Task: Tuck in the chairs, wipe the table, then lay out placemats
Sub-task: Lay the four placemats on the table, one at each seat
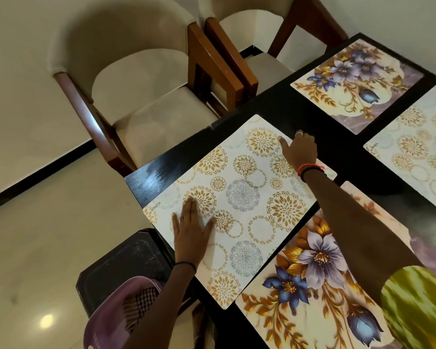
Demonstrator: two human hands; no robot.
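A white placemat with gold circle patterns (pixel 239 205) lies near the corner of the black table (pixel 282 107). My left hand (pixel 190 231) rests flat on its near left part, fingers straight. My right hand (pixel 300 149) is at the mat's far right edge, thumb stretched onto it and fingers bent over the edge. A floral placemat (pixel 310 285) lies just beside it to the right, under my right arm. Another floral mat (pixel 358 84) and a second gold-circle mat (pixel 418 152) lie farther along the table. A further floral mat (pixel 428 245) shows behind my right arm.
Two cream upholstered chairs with wooden frames (pixel 141 102) (pixel 257 46) stand at the table's far side. A black stool (pixel 126 268) sits below the table corner, with a purple basket holding a checked cloth (pixel 118 311) on it. Glossy tiled floor lies to the left.
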